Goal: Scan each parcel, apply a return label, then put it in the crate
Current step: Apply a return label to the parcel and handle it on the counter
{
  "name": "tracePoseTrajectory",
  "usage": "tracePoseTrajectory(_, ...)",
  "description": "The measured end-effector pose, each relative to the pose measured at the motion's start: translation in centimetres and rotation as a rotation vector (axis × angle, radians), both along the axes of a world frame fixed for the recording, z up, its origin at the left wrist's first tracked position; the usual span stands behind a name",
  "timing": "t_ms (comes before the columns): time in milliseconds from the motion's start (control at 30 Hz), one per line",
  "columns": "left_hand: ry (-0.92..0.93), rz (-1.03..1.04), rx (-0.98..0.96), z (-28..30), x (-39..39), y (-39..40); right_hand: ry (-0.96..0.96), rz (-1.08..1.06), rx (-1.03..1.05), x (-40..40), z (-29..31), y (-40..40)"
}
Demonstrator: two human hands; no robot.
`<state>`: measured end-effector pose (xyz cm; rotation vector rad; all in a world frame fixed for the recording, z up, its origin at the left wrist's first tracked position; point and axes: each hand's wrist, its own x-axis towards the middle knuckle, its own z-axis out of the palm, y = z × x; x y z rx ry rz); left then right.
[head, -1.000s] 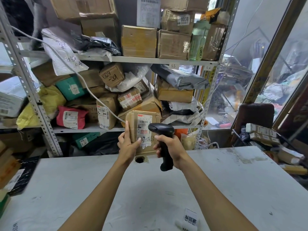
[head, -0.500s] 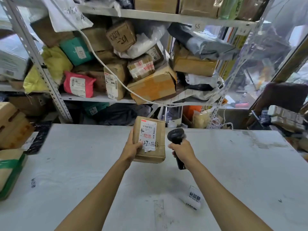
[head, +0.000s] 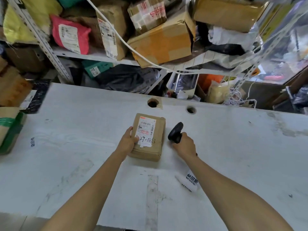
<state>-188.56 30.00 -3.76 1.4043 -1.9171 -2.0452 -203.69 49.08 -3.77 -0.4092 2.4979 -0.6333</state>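
The parcel, a small brown carton with a white shipping label facing up, lies flat on the white table, near its far edge. The left hand holds the parcel's left side, thumb on the label. The right hand grips the black scanner just right of the parcel, its head pointing up and away. A roll of white return labels lies on the table beside the right forearm. Two round holes pierce the table beyond the parcel. Behind the table, a metal shelf rack holds stacked cartons and mailer bags; a white cable hangs across them. A green-taped box sits at the left edge.
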Motion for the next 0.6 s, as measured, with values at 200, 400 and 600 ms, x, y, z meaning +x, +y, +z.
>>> tracePoseTrajectory(200, -0.251, -0.208, -0.405, 0.3, -0.2, 0.1, 0.040, 0.025, 0.064, 0.5, -0.5, 1.4)
tracePoseTrajectory(400, -0.357, -0.510, -0.928, 2.3, -0.6, 0.8, 0.112, -0.163, 0.126, 3.2, 0.2, 6.0)
tracePoseTrajectory(600, -0.282, -0.679, -1.036, 2.5, -2.5, 4.3, -0.007, -0.471, 0.061, 6.6, -0.3, 11.1)
